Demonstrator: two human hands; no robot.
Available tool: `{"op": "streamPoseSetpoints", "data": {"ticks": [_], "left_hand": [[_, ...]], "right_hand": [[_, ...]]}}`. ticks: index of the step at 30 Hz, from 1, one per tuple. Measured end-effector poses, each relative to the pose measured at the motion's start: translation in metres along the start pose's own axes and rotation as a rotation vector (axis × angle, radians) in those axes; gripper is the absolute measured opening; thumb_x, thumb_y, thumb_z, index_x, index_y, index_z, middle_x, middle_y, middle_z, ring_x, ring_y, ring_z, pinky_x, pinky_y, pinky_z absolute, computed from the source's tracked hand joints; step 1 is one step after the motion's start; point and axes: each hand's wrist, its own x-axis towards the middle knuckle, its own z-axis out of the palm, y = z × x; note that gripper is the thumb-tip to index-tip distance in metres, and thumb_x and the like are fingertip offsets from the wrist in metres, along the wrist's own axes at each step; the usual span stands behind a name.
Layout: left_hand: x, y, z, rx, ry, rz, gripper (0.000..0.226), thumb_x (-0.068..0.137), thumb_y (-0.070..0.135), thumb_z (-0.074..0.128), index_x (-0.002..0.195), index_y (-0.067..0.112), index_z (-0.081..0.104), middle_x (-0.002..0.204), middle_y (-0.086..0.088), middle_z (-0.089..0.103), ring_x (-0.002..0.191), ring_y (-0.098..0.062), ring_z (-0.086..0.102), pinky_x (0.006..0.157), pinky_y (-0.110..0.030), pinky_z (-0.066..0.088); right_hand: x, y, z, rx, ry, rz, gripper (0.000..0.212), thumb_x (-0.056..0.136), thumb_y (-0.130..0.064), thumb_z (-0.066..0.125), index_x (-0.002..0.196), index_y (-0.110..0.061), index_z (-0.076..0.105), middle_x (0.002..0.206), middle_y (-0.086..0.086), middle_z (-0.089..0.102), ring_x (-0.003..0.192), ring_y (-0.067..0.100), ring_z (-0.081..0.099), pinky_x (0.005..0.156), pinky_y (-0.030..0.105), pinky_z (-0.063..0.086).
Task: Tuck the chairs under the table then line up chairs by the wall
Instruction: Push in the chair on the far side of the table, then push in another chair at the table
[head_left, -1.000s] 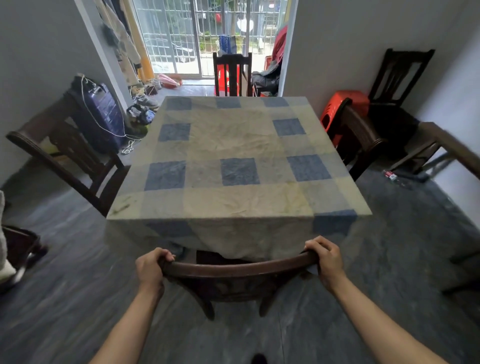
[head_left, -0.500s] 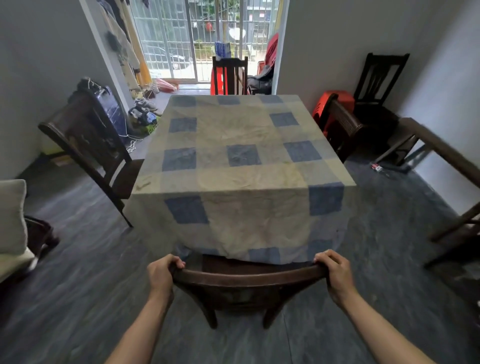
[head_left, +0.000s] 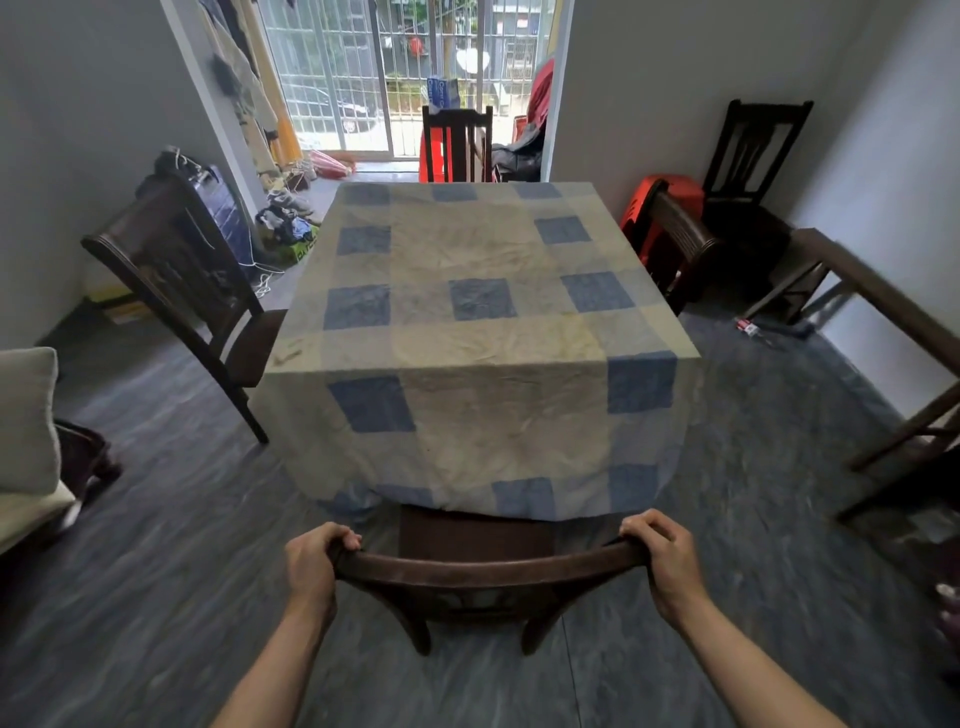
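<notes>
1. Both the left hand (head_left: 311, 564) and the right hand (head_left: 667, 561) are closed around the ends of the near chair (head_left: 483, 577) top rail.
2. Its seat pokes just under the cloth hem; push straight and evenly, so the legs don't snag.
3. The counter (head_left: 467, 291) wears a checked cloth (head_left: 483, 441); other chairs stand around on dark floor (head_left: 156, 571).

This is the dining room of a home: a table (head_left: 483, 291) under a checked cloth (head_left: 467, 415) stands among dark wooden chairs (head_left: 182, 280) on a grey floor (head_left: 156, 545). Beyond the tabletop's far edge, a barred glass door (head_left: 363, 78) opens outward (clothes (head_left: 244, 93) hang beside it), with shoes (head_left: 285, 218) and a suitcase (head_left: 218, 208) by the wall.
</notes>
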Motion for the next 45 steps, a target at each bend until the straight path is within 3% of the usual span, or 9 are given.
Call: {"op": "streamPoseSetpoints", "data": {"ticks": [5, 8, 11, 14, 18, 26, 32, 36, 45], "left_hand": [[0.002, 0.01, -0.011, 0.064, -0.156, -0.035, 0.043, 0.083, -0.004, 0.05, 0.045, 0.011, 0.065, 0.056, -0.008, 0.066, 0.085, -0.036, 0.063, 0.082, -0.043, 0.045], [0.01, 0.039, -0.011, 0.086, -0.263, -0.033, 0.04, 0.087, -0.001, 0.048, 0.062, 0.01, 0.076, 0.077, -0.011, 0.076, 0.098, -0.036, 0.064, 0.094, -0.044, 0.043], [0.019, 0.086, 0.014, 0.023, -0.354, 0.028, 0.032, 0.096, 0.003, 0.042, 0.088, 0.005, 0.073, 0.1, -0.017, 0.076, 0.105, -0.034, 0.067, 0.103, -0.047, 0.043], [0.013, 0.131, 0.071, -0.137, -0.505, 0.054, 0.031, 0.099, 0.008, 0.037, 0.101, 0.006, 0.069, 0.1, -0.01, 0.08, 0.1, -0.028, 0.071, 0.097, -0.042, 0.05], [-0.019, 0.179, 0.165, -0.265, -0.755, 0.079, 0.034, 0.103, 0.02, 0.037, 0.112, 0.011, 0.069, 0.112, -0.012, 0.078, 0.106, -0.029, 0.072, 0.096, -0.044, 0.053], [-0.127, 0.215, 0.343, -0.276, -1.135, 0.149, 0.045, 0.1, 0.043, 0.043, 0.13, 0.02, 0.067, 0.132, -0.013, 0.071, 0.119, -0.033, 0.068, 0.1, -0.048, 0.053], [-0.224, 0.186, 0.463, -0.247, -1.331, 0.097, 0.046, 0.099, 0.045, 0.044, 0.134, 0.023, 0.063, 0.133, -0.012, 0.071, 0.112, -0.027, 0.071, 0.092, -0.045, 0.053], [-0.293, 0.156, 0.54, -0.259, -1.391, 0.054, 0.049, 0.098, 0.048, 0.044, 0.138, 0.024, 0.061, 0.136, -0.012, 0.069, 0.119, -0.033, 0.068, 0.096, -0.047, 0.053], [-0.382, 0.117, 0.689, -0.284, -1.388, -0.012, 0.046, 0.103, 0.046, 0.039, 0.136, 0.026, 0.064, 0.135, -0.011, 0.07, 0.114, -0.031, 0.071, 0.099, -0.051, 0.052]], "right_hand": [[-0.001, -0.011, -0.006, -0.103, -0.089, -0.007, 0.023, 0.087, 0.005, 0.069, 0.065, 0.0, 0.07, 0.068, 0.016, 0.066, 0.073, 0.025, 0.057, 0.07, 0.034, 0.041], [0.005, -0.036, -0.002, -0.161, -0.15, -0.023, 0.02, 0.091, 0.003, 0.066, 0.073, 0.004, 0.076, 0.074, 0.013, 0.074, 0.075, 0.018, 0.065, 0.074, 0.027, 0.046], [0.014, -0.079, 0.008, -0.039, -0.165, -0.036, 0.021, 0.098, 0.003, 0.056, 0.085, 0.003, 0.074, 0.081, 0.012, 0.079, 0.076, 0.015, 0.073, 0.079, 0.031, 0.055], [0.02, -0.134, 0.008, 0.128, -0.199, -0.101, 0.024, 0.101, -0.002, 0.049, 0.095, 0.0, 0.072, 0.101, 0.026, 0.077, 0.087, 0.027, 0.076, 0.08, 0.034, 0.061], [0.016, -0.202, -0.02, 0.272, -0.19, -0.24, 0.029, 0.104, -0.014, 0.047, 0.114, 0.001, 0.069, 0.115, 0.026, 0.074, 0.1, 0.031, 0.074, 0.087, 0.039, 0.06], [-0.014, -0.284, -0.15, 0.46, 0.055, -0.401, 0.038, 0.106, -0.03, 0.038, 0.126, -0.01, 0.063, 0.126, 0.019, 0.072, 0.112, 0.031, 0.068, 0.099, 0.045, 0.052], [-0.027, -0.291, -0.277, 0.4, 0.239, -0.489, 0.047, 0.107, -0.035, 0.036, 0.146, -0.015, 0.052, 0.137, 0.021, 0.065, 0.12, 0.033, 0.066, 0.104, 0.054, 0.05], [-0.027, -0.293, -0.369, 0.381, 0.31, -0.532, 0.056, 0.101, -0.041, 0.042, 0.153, -0.021, 0.043, 0.138, 0.018, 0.066, 0.126, 0.036, 0.063, 0.1, 0.049, 0.053], [0.019, -0.305, -0.536, 0.329, 0.387, -0.535, 0.05, 0.107, -0.037, 0.036, 0.152, -0.019, 0.046, 0.139, 0.017, 0.065, 0.13, 0.035, 0.061, 0.108, 0.053, 0.047]]}}
